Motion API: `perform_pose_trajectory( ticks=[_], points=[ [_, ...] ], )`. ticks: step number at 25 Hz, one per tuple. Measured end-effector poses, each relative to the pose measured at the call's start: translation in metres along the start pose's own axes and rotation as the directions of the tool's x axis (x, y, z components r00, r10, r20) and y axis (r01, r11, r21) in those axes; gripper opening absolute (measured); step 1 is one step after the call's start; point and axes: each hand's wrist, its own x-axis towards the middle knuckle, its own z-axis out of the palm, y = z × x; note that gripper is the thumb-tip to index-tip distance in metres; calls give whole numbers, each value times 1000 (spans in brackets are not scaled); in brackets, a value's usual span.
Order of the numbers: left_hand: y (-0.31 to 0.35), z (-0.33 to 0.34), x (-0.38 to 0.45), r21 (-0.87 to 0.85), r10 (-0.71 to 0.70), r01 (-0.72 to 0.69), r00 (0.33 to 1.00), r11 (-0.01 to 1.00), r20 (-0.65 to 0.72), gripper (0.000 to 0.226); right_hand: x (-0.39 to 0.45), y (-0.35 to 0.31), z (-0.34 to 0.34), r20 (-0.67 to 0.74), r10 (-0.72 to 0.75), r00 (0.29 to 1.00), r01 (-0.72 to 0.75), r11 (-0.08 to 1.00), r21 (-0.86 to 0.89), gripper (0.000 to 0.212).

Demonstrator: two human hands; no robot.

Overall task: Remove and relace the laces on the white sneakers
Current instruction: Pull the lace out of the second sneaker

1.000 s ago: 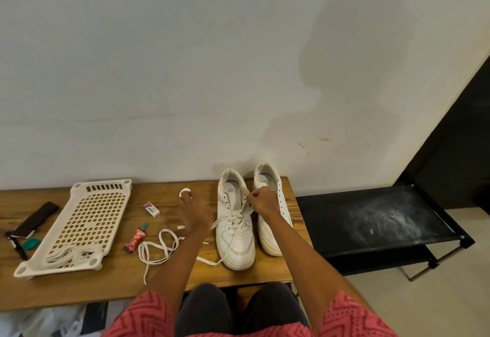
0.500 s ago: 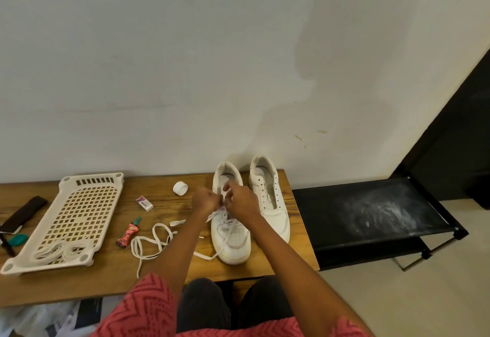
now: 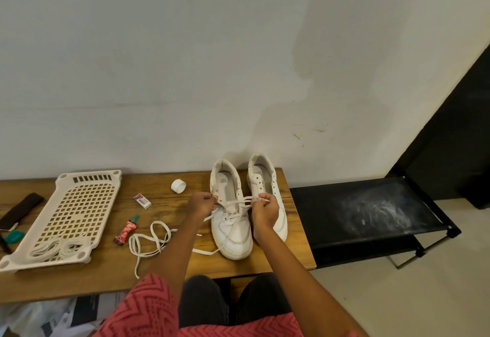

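Two white sneakers stand side by side on the wooden table [image 3: 111,278], toes toward me. The left sneaker [image 3: 233,233] carries a white lace [image 3: 234,205] crossing its eyelets. My left hand [image 3: 202,205] pinches the lace at the shoe's left side. My right hand [image 3: 265,212] pinches the other part of that lace at the shoe's right side, partly covering the right sneaker [image 3: 262,175], which has bare eyelets. A loose white lace [image 3: 148,241] lies coiled on the table left of my left forearm.
A white perforated plastic tray [image 3: 79,204] with bundled laces [image 3: 57,247] sits at the left. Nearby lie a small red tube [image 3: 126,232], an eraser [image 3: 142,201], a white tape roll [image 3: 178,186] and a black strap [image 3: 21,208]. A black low rack [image 3: 366,217] stands to the right.
My hands met over the left sneaker's top eyelets, then drew apart to either side with the lace stretched between them. The view dipped slightly.
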Motion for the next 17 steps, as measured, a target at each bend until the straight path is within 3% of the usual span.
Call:
perform_pose_trajectory(
  ticks=[2,4,6,8,9,11,12,13,14,15,17],
  points=[
    [1,2,-1,17,7,-7,1000,1000,-14,21,-10,-2,5,2,-233,972,220,915,-337,28],
    [1,1,1,12,4,-4,1000,1000,-14,20,-16,-8,17,330,-477,815,575,597,-560,39],
    [1,1,1,30,7,-7,1000,1000,-3,19,-20,-16,30,649,-383,657,751,259,-607,41],
    [2,2,0,34,15,-15,1000,999,-10,19,-17,-20,36,729,-242,640,761,71,-645,36],
    [2,1,-2,34,20,-19,1000,999,-13,20,-14,-18,36,722,-216,657,748,65,-661,32],
    [2,1,-2,25,19,-19,1000,1000,-12,19,-8,-14,35,695,-245,676,737,208,-643,27],
    [0,0,0,14,14,-14,1000,1000,-9,19,-4,-13,31,636,-301,710,702,358,-615,24],
    [0,0,0,11,13,-13,1000,1000,-3,19,1,-15,27,508,-361,782,618,556,-556,21],
    [0,-2,-1,13,16,-16,1000,1000,3,19,6,-21,23,303,-393,868,493,752,-437,18],
    [0,-2,0,13,14,-14,1000,1000,6,20,11,-28,17,68,-369,927,373,882,-288,17],
    [0,-1,-1,6,2,-2,1000,1000,5,21,18,-41,7,-246,-418,875,369,903,-222,19]
  ],
)
